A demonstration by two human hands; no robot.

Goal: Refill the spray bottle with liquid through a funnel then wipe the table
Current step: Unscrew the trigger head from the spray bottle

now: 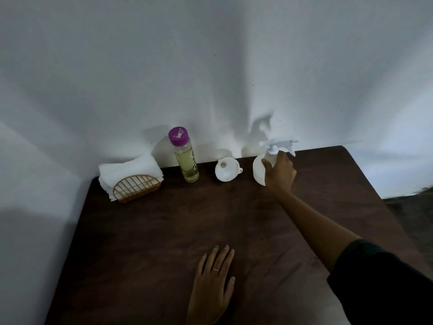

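While the right hand (pixel 280 171) reaches to the far right part of the dark wooden table (pixel 164 231), its fingers and thumb curl around the body of the white spray bottle (pixel 259 170), which stands upright close to the wall with its trigger head pointing right. The thumb lies on the bottle's left face and the fingers wrap round the right side, just below the neck; the dark sleeve (pixel 379 277) covers the arm from the elbow back. The left hand (pixel 214 285) lies flat on the near middle of the table, palm down, fingers spread a little, a thin ring on one finger, gripping nothing. Just left of the spray bottle, apart from it, a white funnel (pixel 227 171) sits on the table with its wide mouth up. Further left stands a clear bottle (pixel 186 165) of pale yellow liquid with a purple cap. At the far left corner a gold wire holder (pixel 137 187) keeps a stack of white napkins (pixel 127 168) upright.
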